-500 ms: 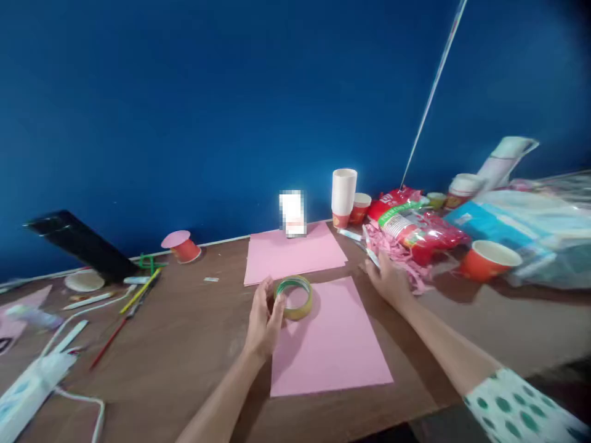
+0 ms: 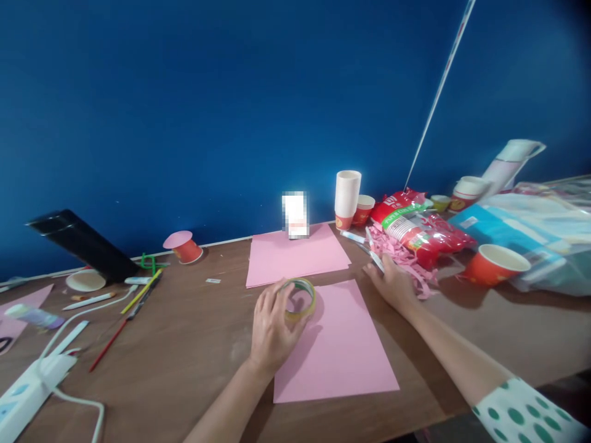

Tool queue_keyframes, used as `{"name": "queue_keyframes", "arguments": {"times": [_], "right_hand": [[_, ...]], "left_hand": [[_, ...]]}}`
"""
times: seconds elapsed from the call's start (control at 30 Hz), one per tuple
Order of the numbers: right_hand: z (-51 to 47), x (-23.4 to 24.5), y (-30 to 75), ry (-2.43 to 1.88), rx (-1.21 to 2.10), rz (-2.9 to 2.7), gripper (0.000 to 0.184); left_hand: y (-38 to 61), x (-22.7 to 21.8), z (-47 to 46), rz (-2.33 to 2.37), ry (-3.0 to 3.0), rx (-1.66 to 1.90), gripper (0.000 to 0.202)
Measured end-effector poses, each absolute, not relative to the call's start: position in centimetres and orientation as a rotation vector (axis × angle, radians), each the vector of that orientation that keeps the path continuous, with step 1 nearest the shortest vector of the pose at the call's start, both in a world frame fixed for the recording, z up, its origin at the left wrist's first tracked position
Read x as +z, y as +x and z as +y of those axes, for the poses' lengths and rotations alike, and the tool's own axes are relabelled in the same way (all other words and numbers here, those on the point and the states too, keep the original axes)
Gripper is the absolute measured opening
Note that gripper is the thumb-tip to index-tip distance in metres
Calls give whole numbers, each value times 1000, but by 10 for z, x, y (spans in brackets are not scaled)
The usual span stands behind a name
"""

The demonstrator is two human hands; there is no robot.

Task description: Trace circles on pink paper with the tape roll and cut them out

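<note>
My left hand (image 2: 275, 323) is closed on a roll of clear yellowish tape (image 2: 300, 299), its fingers and thumb on the ring's left side. The roll stands over the upper left part of a pink paper sheet (image 2: 337, 351). My right hand (image 2: 390, 283) rests low at the table, right of that sheet. Between its thumb and index finger lies a slim, light pen-like tool (image 2: 377, 261) with a narrow grey tip; the hand hides its other end. Pink paper strips (image 2: 406, 258) lie right behind this hand. Beyond the tool is a white marker (image 2: 353, 237).
Pink sheets (image 2: 295, 261) lie at the wall below a blurred white item (image 2: 297, 215). Stacked paper cups (image 2: 347, 200), a red package (image 2: 415, 221) and an orange cup (image 2: 496, 267) stand right. A black bottle (image 2: 83, 243), brushes (image 2: 115, 338) and a power strip (image 2: 28, 394) lie left.
My left hand has turned and reached further over the tape roll, from fingers at its left edge to a closed hold. My right hand stays beside the pen-like tool. The view shifted slightly.
</note>
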State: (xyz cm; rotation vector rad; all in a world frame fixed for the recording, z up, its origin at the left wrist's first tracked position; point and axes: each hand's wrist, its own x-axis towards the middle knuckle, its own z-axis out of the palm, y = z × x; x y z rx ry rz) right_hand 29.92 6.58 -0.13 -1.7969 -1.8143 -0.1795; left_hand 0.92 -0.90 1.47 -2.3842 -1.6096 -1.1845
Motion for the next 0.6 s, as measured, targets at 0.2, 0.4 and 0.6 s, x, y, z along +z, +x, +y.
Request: {"name": "queue_keyframes", "arguments": {"times": [0.2, 0.4, 0.6], "right_hand": [[64, 1, 299, -1773, -158, -1808, 29], [65, -2, 301, -1769, -149, -1786, 29], [61, 14, 303, -1639, 18, -1585, 23]], "left_hand": [[15, 19, -17, -1438, -2451, -953, 17], [17, 17, -15, -1485, -2450, -852, 15], [17, 19, -14, -1532, -2497, -884, 17]]}}
